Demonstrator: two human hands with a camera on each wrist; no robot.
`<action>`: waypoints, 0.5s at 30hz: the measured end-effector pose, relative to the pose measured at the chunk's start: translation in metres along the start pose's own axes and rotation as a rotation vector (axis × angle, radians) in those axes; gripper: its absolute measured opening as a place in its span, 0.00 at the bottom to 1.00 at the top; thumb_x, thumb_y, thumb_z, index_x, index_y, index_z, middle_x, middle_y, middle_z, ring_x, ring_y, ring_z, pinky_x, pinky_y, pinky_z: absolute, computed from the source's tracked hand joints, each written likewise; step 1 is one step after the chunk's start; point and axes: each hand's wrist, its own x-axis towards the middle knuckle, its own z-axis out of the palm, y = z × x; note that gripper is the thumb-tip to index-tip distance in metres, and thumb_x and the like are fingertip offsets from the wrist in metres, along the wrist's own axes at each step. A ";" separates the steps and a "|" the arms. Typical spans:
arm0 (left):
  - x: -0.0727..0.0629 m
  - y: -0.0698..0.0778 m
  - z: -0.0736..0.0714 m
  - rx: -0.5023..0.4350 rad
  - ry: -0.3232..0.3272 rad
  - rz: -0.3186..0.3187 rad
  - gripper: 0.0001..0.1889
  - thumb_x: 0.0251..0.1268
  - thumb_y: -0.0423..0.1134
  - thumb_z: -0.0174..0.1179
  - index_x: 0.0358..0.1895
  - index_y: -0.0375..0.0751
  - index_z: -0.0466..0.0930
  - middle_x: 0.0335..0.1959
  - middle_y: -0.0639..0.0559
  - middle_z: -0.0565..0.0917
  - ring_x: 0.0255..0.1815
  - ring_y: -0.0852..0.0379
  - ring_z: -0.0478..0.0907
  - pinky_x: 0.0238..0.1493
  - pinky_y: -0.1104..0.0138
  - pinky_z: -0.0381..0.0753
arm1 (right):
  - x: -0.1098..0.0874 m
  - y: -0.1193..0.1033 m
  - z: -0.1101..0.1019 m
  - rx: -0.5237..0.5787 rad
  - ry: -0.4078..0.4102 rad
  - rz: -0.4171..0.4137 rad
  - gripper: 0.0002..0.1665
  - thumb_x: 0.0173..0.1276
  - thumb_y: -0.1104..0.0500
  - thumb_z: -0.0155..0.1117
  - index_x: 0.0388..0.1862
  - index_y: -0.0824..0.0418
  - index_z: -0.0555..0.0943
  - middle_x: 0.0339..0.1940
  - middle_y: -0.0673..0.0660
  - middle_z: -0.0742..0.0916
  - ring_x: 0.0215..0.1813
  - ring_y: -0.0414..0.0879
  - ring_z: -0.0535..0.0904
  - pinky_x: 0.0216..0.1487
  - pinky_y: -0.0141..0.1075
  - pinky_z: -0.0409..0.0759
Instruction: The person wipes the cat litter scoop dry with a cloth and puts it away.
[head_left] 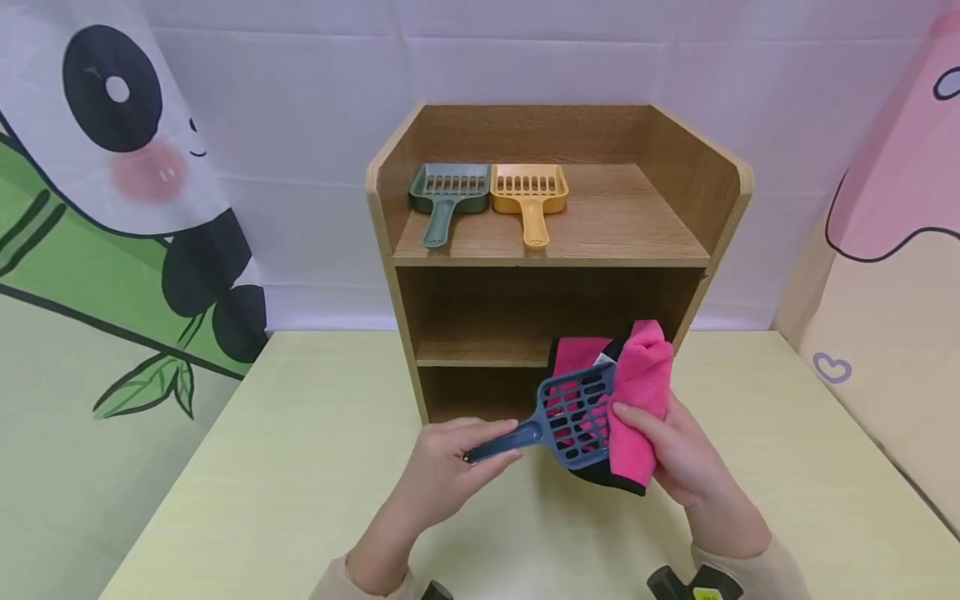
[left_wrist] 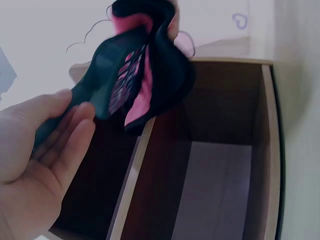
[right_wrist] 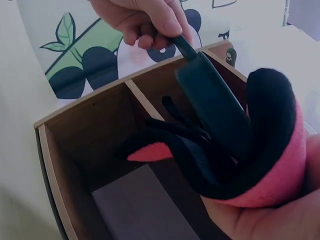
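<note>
A dark blue slotted litter scoop is held up in front of the wooden shelf, tilted. My left hand pinches its handle between thumb and fingers; the left wrist view shows this grip on the scoop too. In my right hand is a pink cloth with black edging, folded round the far side of the scoop's head. The right wrist view shows the cloth wrapped in a curve, with the scoop's end inside it. Part of the cloth hangs behind the slots.
On the shelf's top board lie a grey-green scoop and a yellow scoop, side by side at the left. The wooden shelf has two lower compartments and stands on a pale table. A printed cloth backdrop hangs behind.
</note>
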 end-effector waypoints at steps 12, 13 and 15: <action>-0.002 0.002 -0.018 -0.145 -0.293 -0.281 0.13 0.53 0.38 0.69 0.43 0.40 0.86 0.34 0.51 0.87 0.25 0.70 0.72 0.22 0.75 0.75 | 0.001 0.010 -0.014 -0.313 -0.239 -0.163 0.25 0.69 0.64 0.56 0.63 0.61 0.61 0.52 0.60 0.80 0.49 0.47 0.83 0.48 0.38 0.83; -0.001 0.002 -0.019 -0.149 -0.313 -0.290 0.13 0.53 0.38 0.69 0.42 0.40 0.86 0.33 0.51 0.87 0.24 0.70 0.71 0.21 0.75 0.74 | 0.001 0.011 -0.014 -0.372 -0.253 -0.190 0.26 0.69 0.64 0.56 0.63 0.62 0.62 0.53 0.62 0.80 0.49 0.46 0.83 0.47 0.38 0.83; -0.001 0.003 -0.021 -0.154 -0.346 -0.311 0.13 0.53 0.39 0.69 0.42 0.40 0.86 0.33 0.52 0.87 0.24 0.70 0.71 0.22 0.75 0.74 | 0.001 0.013 -0.013 -0.493 -0.280 -0.236 0.26 0.68 0.63 0.58 0.63 0.61 0.64 0.53 0.64 0.79 0.49 0.45 0.81 0.46 0.37 0.83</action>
